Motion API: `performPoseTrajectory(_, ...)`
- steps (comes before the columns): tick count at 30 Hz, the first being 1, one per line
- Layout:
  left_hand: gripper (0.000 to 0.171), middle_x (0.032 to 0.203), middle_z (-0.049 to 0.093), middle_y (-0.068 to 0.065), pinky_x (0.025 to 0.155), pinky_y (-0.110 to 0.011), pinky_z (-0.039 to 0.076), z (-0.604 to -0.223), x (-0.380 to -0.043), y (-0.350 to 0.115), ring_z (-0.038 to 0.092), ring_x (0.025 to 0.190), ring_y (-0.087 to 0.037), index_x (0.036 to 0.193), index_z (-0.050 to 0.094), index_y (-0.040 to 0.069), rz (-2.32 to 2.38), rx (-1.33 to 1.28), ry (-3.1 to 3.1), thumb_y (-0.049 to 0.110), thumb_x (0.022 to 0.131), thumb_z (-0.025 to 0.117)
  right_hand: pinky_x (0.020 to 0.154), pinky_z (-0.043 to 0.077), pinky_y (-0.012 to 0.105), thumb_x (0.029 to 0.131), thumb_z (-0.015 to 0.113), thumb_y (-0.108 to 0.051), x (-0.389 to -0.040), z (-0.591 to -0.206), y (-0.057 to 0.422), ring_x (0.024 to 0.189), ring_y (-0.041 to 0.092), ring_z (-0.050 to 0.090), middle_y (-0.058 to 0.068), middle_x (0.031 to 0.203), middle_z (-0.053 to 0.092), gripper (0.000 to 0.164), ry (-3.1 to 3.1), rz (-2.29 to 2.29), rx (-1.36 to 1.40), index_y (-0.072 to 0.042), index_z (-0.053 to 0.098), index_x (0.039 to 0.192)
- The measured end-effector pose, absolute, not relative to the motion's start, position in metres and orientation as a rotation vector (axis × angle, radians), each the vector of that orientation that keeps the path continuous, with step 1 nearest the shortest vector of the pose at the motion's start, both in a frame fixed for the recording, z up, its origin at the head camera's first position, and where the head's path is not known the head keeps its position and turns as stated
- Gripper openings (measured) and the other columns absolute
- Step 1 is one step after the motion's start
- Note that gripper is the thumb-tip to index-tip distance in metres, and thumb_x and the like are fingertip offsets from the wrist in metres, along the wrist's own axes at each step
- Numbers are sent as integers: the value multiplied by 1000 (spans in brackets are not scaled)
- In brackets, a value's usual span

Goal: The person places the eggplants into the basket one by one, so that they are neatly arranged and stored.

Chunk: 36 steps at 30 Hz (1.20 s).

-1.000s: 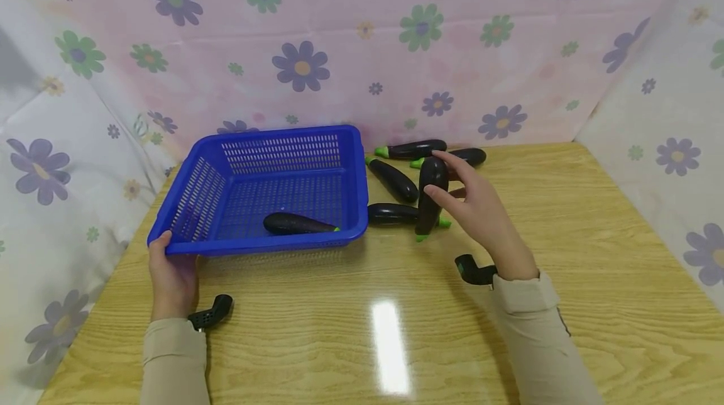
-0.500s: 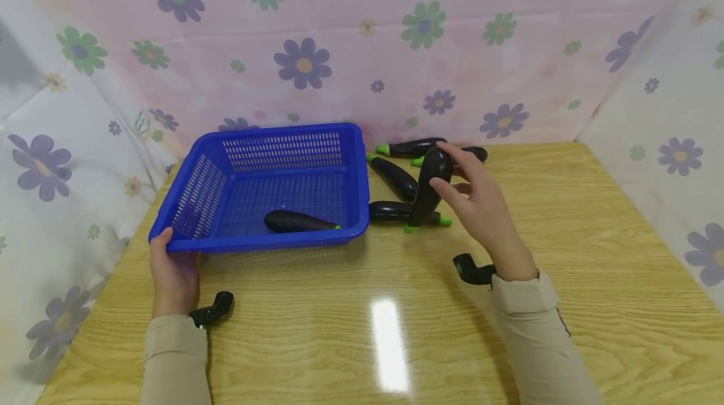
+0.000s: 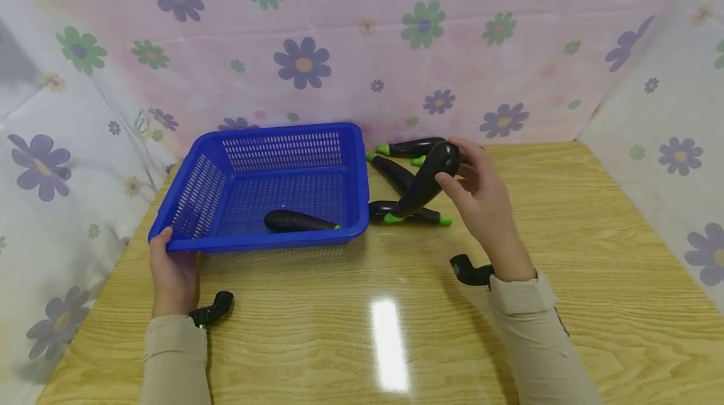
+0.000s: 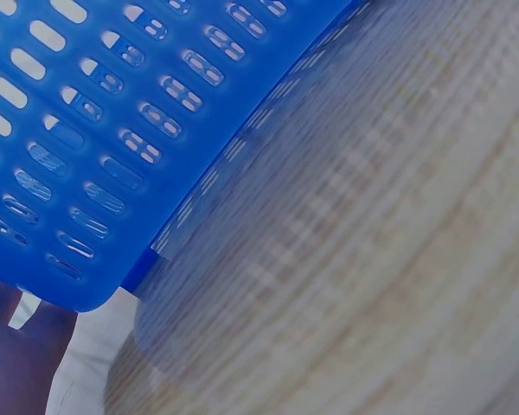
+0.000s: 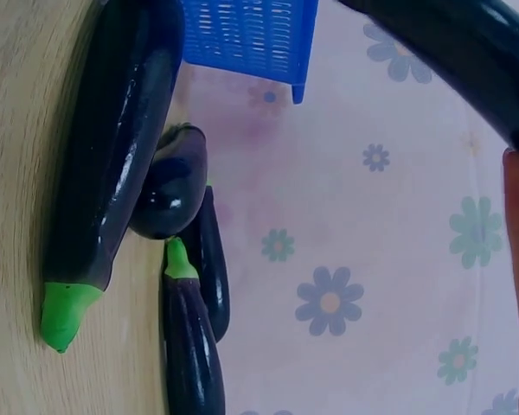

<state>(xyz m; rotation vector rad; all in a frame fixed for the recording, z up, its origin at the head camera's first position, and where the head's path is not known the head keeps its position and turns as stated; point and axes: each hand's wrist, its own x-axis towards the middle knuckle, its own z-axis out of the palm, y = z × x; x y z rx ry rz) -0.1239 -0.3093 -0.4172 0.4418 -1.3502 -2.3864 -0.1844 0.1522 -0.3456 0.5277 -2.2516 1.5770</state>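
My right hand (image 3: 488,204) grips an eggplant (image 3: 425,183) by its thick end, above the table, its green tip slanting down to the left. In the right wrist view part of this held eggplant (image 5: 467,52) crosses the top right corner. My left hand (image 3: 174,276) holds the front left corner of a blue plastic basket (image 3: 266,243), thumb over the rim. One eggplant (image 3: 296,221) lies inside the basket along its front wall. In the left wrist view the basket's slotted side (image 4: 104,147) fills the upper left, the fingers partly out of view.
Right of the basket several eggplants lie on the wooden table (image 3: 317,329): one at the back (image 3: 415,147), one slanted (image 3: 393,172), one in front (image 5: 112,164), and one partly behind my right hand. A flowered cloth (image 3: 339,27) hangs behind.
The held eggplant has swung from nearly upright to a slant, its green tip moving left and up. My right hand has risen slightly. The left hand keeps its hold on the basket.
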Motion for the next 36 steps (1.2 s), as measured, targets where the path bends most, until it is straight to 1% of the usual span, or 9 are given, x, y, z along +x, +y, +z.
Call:
performPoseTrajectory(3,50,144,31,1,112,-28,14,-417,-124,-309,27,133,-15,138,20,26,-2379,450,-1371,32,92,40,78,48,16,87,61,-9,-184,-345,152,101,8,58,8,121,52,53,-2173,1656,532,-16,40,136)
performPoseTrajectory(7,49,144,32,1,111,-27,15,-416,-124,-309,27,132,-15,137,21,25,-2389,452,-1355,32,92,40,72,50,19,86,61,-4,-183,-344,152,94,13,60,7,118,53,53,-2040,1790,555,-9,40,134)
performPoseTrajectory(9,50,144,32,1,111,-27,15,-416,-124,-309,27,133,-16,137,21,25,-2392,447,-1351,31,92,41,71,51,20,85,61,-3,-184,-344,152,91,16,60,6,117,53,52,-1983,1849,568,-8,40,133)
performPoseTrajectory(14,52,144,30,2,112,-28,13,-415,-123,-308,25,133,-15,139,19,26,-2392,454,-1368,32,92,40,68,53,24,83,62,2,-184,-343,150,90,21,61,11,113,54,52,-1866,1981,595,-5,40,130)
performPoseTrajectory(22,49,143,32,1,111,-28,16,-417,-123,-308,27,132,-16,137,22,26,-2375,450,-1371,32,92,41,67,53,26,83,60,5,-182,-344,140,89,24,61,15,113,51,52,-1775,2053,637,-1,38,130)
performPoseTrajectory(32,50,143,32,0,111,-28,16,-416,-123,-307,27,133,-17,137,23,26,-2381,437,-1370,32,92,42,69,54,28,82,61,5,-181,-344,135,89,23,62,13,113,49,54,-1768,2032,622,-3,42,131)
performPoseTrajectory(36,49,143,33,-1,110,-28,19,-417,-123,-307,28,132,-18,136,24,24,-2379,429,-1356,32,91,42,71,54,27,82,63,4,-180,-347,131,94,22,61,11,114,48,54,-1787,2039,632,-6,44,131)
